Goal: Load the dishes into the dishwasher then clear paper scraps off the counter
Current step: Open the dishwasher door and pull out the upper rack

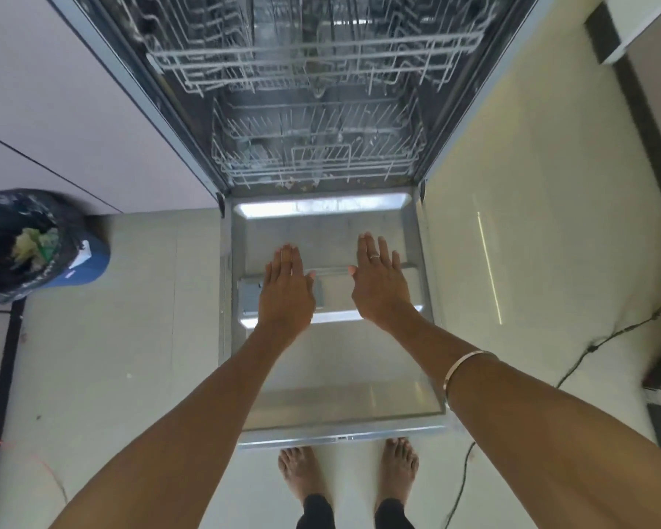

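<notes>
The dishwasher stands open in front of me, its steel door [332,379] folded down flat. Inside, the lower wire rack [317,158] and the upper wire rack [313,63] hold no dishes that I can see. My left hand [287,292] and my right hand [380,284] stretch out side by side above the door, palms down, fingers straight and together, holding nothing. Whether they touch the door I cannot tell. No dishes or paper scraps are in view.
A bin [27,242] with a black liner and some waste stands on the floor at the left, beside a grey cabinet front [65,120]. A black cable [603,341] runs across the pale floor at the right. My bare feet [348,471] stand just before the door's edge.
</notes>
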{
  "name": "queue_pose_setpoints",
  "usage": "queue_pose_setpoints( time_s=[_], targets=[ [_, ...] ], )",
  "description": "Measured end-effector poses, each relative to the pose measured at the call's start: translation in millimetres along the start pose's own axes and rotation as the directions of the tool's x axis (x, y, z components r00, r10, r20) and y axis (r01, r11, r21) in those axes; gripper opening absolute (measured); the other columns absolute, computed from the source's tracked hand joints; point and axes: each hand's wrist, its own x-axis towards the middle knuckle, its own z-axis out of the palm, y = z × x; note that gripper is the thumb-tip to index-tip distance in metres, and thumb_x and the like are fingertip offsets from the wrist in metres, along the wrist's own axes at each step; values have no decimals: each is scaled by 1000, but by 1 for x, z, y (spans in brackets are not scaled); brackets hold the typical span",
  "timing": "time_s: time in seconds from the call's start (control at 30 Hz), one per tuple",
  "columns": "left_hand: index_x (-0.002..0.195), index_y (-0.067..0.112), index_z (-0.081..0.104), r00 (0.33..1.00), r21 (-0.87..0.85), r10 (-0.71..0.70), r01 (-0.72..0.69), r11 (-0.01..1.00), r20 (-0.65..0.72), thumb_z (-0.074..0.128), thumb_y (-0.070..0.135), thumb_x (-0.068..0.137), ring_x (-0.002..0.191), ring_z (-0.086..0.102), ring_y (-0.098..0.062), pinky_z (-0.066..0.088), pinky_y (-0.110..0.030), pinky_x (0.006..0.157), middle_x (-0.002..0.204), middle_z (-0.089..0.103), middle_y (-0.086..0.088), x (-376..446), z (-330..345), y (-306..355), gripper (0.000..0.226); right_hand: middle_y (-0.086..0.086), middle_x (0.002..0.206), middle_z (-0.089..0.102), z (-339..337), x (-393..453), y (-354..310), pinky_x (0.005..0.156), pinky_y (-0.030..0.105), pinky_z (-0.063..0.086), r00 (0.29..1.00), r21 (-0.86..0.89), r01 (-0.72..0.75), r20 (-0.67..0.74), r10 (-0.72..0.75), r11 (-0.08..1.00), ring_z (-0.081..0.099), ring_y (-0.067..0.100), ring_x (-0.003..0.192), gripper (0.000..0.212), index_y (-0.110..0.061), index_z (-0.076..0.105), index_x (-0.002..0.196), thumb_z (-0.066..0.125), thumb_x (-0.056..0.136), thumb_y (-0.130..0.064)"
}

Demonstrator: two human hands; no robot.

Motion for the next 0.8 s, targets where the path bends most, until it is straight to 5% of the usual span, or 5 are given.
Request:
queue_pose_setpoints(
  time_s=[0.37,0.57,0.7,0.8],
  targets=[
    [155,0,6,959,38,95,-88,995,-267,30,31,106,152,2,-30,5,-41,124,163,6,-18,92,-105,26,62,7,164,-10,-111,72,-22,123,47,1,988,40,39,-153,-33,998,-11,27,151,65,-8,-6,156,29,105,-28],
    [155,-1,6,917,117,179,-146,982,-357,32,23,106,152,1,-32,8,-44,124,163,6,-20,129,-159,32,61,6,163,-17,-167,111,-35,123,49,0,965,-77,105,-231,-121,991,-16,28,150,72,-9,-13,155,35,102,-18],
    [154,1,15,851,135,227,-185,974,-473,56,-1,93,145,27,-37,36,-49,114,153,33,-24,150,-200,48,73,7,162,-20,-186,138,-33,122,48,-6,940,-169,134,-292,-179,977,-18,28,149,72,-10,-16,154,33,104,-27],
    [154,9,26,812,117,222,-188,975,-541,56,-6,92,132,47,-36,55,-45,94,146,43,-23,159,-212,54,71,13,164,0,-181,137,-26,122,49,7,866,-234,160,-433,-250,959,1,35,151,75,-7,-4,156,43,97,-16]
  ],
)
